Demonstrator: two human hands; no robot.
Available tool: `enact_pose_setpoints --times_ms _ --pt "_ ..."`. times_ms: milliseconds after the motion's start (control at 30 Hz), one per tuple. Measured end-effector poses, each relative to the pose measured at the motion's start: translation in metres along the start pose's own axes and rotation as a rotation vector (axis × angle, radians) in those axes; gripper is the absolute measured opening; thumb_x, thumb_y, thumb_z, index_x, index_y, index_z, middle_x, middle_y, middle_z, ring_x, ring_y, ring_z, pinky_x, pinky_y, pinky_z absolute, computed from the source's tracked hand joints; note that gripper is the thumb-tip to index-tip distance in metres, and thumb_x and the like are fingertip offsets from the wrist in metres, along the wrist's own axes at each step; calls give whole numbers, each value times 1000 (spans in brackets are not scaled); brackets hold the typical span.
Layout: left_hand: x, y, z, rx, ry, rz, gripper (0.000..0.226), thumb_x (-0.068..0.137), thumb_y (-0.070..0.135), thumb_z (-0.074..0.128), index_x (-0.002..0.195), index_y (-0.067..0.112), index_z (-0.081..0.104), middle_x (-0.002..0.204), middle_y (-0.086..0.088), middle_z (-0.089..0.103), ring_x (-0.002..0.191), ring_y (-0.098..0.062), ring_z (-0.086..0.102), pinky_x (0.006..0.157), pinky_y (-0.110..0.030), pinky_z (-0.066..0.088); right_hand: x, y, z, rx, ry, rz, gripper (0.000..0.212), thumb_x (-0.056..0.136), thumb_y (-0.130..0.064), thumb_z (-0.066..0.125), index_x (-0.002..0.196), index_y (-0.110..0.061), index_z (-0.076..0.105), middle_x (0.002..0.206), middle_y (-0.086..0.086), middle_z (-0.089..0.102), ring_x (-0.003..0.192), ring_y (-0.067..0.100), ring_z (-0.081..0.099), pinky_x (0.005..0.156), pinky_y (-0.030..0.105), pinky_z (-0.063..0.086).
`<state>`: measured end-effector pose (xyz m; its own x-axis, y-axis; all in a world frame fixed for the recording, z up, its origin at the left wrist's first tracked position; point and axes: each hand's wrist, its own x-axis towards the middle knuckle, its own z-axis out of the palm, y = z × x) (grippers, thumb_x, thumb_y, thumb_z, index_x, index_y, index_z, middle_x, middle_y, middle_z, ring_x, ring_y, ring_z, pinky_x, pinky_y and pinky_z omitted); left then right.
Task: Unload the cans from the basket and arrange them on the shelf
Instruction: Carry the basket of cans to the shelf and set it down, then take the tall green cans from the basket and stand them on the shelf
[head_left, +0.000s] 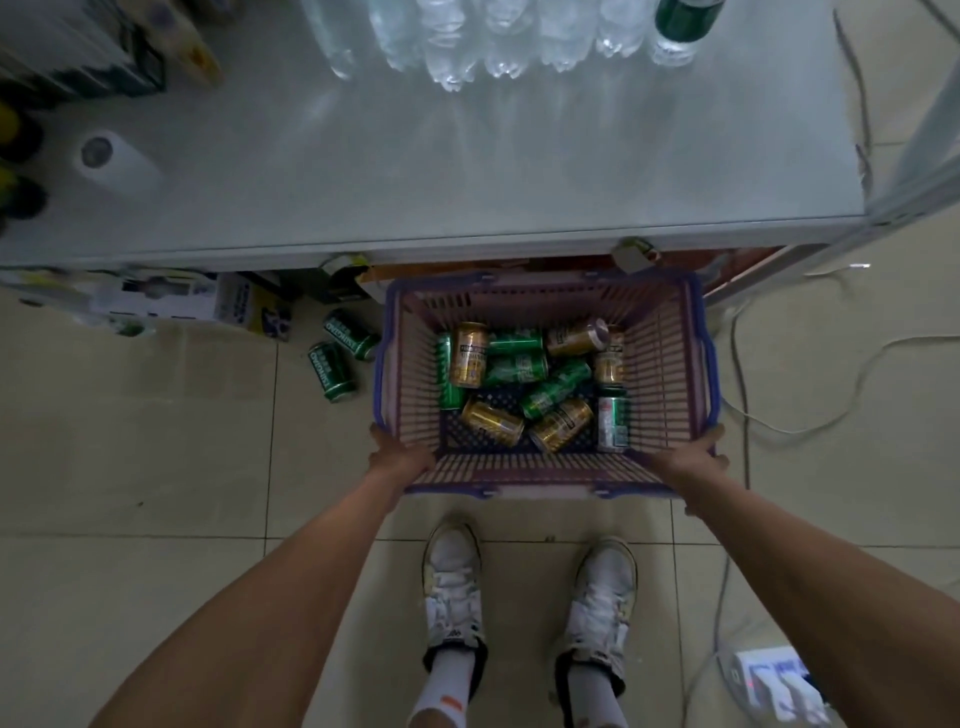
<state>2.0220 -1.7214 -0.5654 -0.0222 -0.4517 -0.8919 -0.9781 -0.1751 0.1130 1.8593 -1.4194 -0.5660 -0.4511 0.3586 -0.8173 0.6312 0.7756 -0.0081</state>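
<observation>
A pink plastic basket (670, 358) with a purple rim stands on the tiled floor below the shelf. Several cans lie jumbled in it, some gold (468, 354) and some green (555, 388). My left hand (397, 451) grips the basket's near left corner. At the near right corner my right hand (693, 457) holds the rim. The white shelf (467, 171) spreads across the top of the view, with a broad bare surface toward its front edge.
Two green cans (332, 370) lie on the floor left of the basket, by some boxes (249, 306). Clear plastic bottles (498, 41) line the shelf's back. Cables (810, 415) and a power strip (774, 686) lie at right. My white shoes (452, 582) stand behind the basket.
</observation>
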Motion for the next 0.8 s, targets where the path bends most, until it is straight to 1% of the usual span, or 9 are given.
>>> enact_pose_setpoints --times_ms 200,267,367,467,533,600,667,733,800 --pt "14 -6 -4 -73 12 163 102 87 17 73 161 17 3 149 -16 47 125 -39 55 88 -44 53 20 10 -14 -93 22 -159 123 81 -57 77 162 -23 -9 143 32 49 110 42 58 89 44 52" --pt "8 -15 -5 -78 7 240 102 86 24 78 160 15 9 147 -15 50 121 -34 58 85 -38 56 15 13 -14 -148 31 -136 127 80 -62 75 163 -23 -13 153 30 40 122 44 55 99 48 50" --pt "-6 -23 -2 138 202 309 104 86 28 76 162 13 8 158 -22 30 139 -42 41 110 -50 44 -3 7 -5 -456 268 -218 126 75 -58 79 162 -13 0 162 29 18 137 52 41 110 57 40" --pt "-23 -18 9 502 505 624 77 82 16 68 149 9 31 143 -20 39 125 -41 44 101 -52 43 -18 -4 7 -674 450 -568 85 72 -34 83 140 -6 39 139 25 43 122 43 49 97 49 45" --pt "-23 -13 22 576 345 803 48 84 10 62 130 8 48 126 -17 50 110 -37 54 84 -43 50 -11 -12 19 -651 312 -672 67 79 -24 76 134 -7 43 134 23 47 114 39 54 88 45 49" --pt "-8 0 34 641 59 765 34 90 10 57 124 6 54 120 -16 56 106 -36 59 75 -36 47 8 -23 28 -555 121 -620 63 86 -20 71 140 -7 40 134 21 48 109 37 58 82 43 52" --pt "19 19 44 677 -70 619 32 94 14 57 123 2 58 120 -19 63 106 -35 63 76 -37 49 35 -35 37 -551 1 -533 54 91 -23 68 137 -4 47 130 21 57 101 34 60 73 36 48" --pt "50 38 51 621 -11 495 35 96 19 60 124 -2 59 125 -22 64 109 -34 64 79 -38 51 64 -46 45 -624 -44 -520 37 94 -23 64 126 -5 59 122 18 66 94 31 62 69 31 44" --pt "82 54 58 471 78 404 58 96 25 63 144 -2 44 141 -22 55 124 -34 58 83 -30 46 92 -60 58 -711 -50 -616 28 97 -20 60 121 -6 65 120 16 69 102 31 66 70 29 42"
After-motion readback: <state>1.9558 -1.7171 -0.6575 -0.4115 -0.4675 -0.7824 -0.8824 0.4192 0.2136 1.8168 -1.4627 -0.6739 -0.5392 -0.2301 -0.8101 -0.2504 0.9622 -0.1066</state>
